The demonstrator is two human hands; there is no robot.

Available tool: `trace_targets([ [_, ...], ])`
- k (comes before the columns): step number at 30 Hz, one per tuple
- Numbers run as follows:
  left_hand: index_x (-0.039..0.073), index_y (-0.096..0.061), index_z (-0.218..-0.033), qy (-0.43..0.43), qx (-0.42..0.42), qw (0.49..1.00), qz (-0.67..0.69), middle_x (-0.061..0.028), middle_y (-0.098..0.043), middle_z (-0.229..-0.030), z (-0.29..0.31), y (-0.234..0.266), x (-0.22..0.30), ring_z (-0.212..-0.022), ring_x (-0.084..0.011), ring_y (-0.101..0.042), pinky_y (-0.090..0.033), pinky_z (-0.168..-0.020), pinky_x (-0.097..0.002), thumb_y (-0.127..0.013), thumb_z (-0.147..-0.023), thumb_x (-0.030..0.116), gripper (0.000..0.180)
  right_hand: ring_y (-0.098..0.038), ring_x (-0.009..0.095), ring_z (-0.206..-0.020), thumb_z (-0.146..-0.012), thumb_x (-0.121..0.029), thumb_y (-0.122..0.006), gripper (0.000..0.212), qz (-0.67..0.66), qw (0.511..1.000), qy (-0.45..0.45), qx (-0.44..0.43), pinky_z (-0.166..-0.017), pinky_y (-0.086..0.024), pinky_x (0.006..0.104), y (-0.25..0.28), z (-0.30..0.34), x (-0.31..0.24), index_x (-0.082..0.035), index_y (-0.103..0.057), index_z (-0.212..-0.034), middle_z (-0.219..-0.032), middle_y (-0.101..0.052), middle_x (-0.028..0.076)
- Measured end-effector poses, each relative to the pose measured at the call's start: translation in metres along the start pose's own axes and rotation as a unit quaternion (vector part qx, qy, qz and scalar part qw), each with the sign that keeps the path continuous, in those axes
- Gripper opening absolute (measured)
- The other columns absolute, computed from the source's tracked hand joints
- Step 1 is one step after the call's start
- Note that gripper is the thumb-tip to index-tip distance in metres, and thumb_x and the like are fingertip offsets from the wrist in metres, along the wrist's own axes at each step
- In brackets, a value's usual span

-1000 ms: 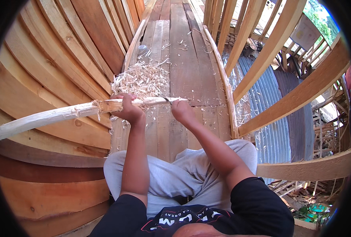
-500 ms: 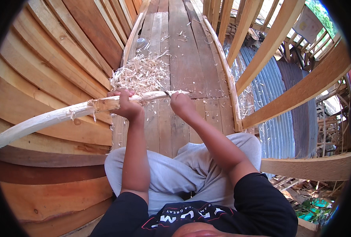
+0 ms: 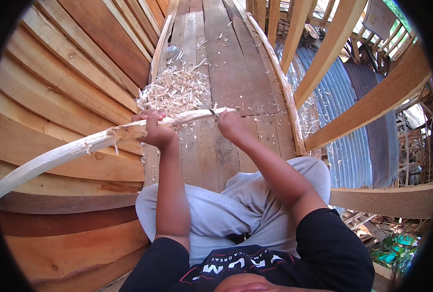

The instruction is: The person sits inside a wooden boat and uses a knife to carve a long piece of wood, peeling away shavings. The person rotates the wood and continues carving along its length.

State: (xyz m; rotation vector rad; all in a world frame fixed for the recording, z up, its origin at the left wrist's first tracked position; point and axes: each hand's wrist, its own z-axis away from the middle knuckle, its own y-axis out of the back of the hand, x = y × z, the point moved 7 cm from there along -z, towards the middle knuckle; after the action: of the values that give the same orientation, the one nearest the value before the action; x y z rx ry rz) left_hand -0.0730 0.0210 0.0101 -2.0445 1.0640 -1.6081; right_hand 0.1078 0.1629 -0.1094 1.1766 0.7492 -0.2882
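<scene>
A long, pale, peeled wooden pole (image 3: pixel 56 160) slants across in front of me, its thick end low at the left and its thin, whittled end at the right. My left hand (image 3: pixel 155 130) is wrapped round it at a rougher, browner stretch. Close to the thin end, my right hand (image 3: pixel 232 125) is closed round a knife. Only a bit of its dark blade (image 3: pixel 212 110) shows, lying against the wood; the handle is hidden in my fist. Thin curls of wood cling to the pole near my left hand.
Wood shavings (image 3: pixel 175 90) lie heaped on the plank floor (image 3: pixel 228 73) beyond my hands. A small grey round object (image 3: pixel 172 51) sits farther off. A board wall (image 3: pixel 80 112) rises at left; a slatted railing (image 3: pixel 345 129) runs along the right, above corrugated metal sheets (image 3: pixel 345 141).
My right hand and the knife have slid a little to the right along the pole, toward its thin end. The left hand keeps its grip. The whole view has shifted slightly.
</scene>
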Motion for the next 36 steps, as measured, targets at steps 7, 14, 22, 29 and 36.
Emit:
trace_targets([
  [7, 0.009, -0.036, -0.082, -0.040, -0.094, 0.994, -0.045, -0.0048, -0.044, -0.064, 0.020, -0.026, 0.013, -0.057, -0.0140, -0.045, -0.043, -0.057, -0.0254, -0.049, -0.068, -0.007, 0.025, -0.063, 0.044, -0.088, -0.096, -0.032, -0.029, 0.053, 0.020, 0.995, 0.084, -0.051, -0.081, -0.048, 0.0521, 0.045, 0.052, -0.082, 0.003, -0.067, -0.086, -0.091, -0.065, 0.028],
  [14, 0.009, -0.037, -0.081, -0.004, -0.041, 0.999, 0.010, -0.0054, -0.044, -0.064, 0.011, -0.021, 0.006, -0.056, -0.0144, -0.046, -0.044, -0.057, -0.0264, -0.050, -0.068, -0.007, 0.024, -0.063, 0.044, -0.090, -0.095, -0.030, -0.028, 0.053, 0.013, 0.999, 0.031, -0.007, -0.083, -0.048, 0.0512, 0.020, 0.001, -0.004, 0.004, -0.067, -0.087, -0.093, -0.065, 0.028],
  [22, 0.008, -0.036, -0.081, -0.035, -0.086, 0.995, -0.022, -0.0048, -0.043, -0.063, 0.020, -0.024, 0.012, -0.056, -0.0140, -0.045, -0.043, -0.058, -0.0262, -0.049, -0.068, -0.006, 0.023, -0.063, 0.043, -0.089, -0.096, -0.027, -0.029, 0.050, 0.015, 0.995, 0.066, -0.071, -0.081, -0.048, 0.0522, 0.056, 0.058, -0.085, 0.005, -0.067, -0.089, -0.095, -0.065, 0.026],
  [29, 0.008, -0.035, -0.082, -0.028, -0.121, 0.992, -0.013, -0.0055, -0.044, -0.065, 0.022, -0.033, 0.008, -0.057, -0.0134, -0.045, -0.043, -0.059, -0.0259, -0.050, -0.070, -0.007, 0.024, -0.060, 0.046, -0.094, -0.095, -0.028, -0.028, 0.051, 0.027, 0.999, -0.028, 0.004, -0.087, -0.046, 0.0522, 0.007, -0.028, 0.049, 0.006, -0.065, -0.088, -0.099, -0.064, 0.028],
  [36, 0.007, -0.035, -0.083, -0.038, -0.130, 0.991, -0.020, -0.0062, -0.044, -0.067, 0.027, -0.034, 0.011, -0.057, -0.0139, -0.046, -0.044, -0.059, -0.0252, -0.049, -0.070, -0.008, 0.024, -0.062, 0.043, -0.097, -0.094, -0.029, -0.030, 0.050, 0.013, 0.996, 0.029, -0.077, -0.087, -0.047, 0.0504, 0.054, 0.044, -0.070, 0.004, -0.067, -0.093, -0.099, -0.065, 0.027],
])
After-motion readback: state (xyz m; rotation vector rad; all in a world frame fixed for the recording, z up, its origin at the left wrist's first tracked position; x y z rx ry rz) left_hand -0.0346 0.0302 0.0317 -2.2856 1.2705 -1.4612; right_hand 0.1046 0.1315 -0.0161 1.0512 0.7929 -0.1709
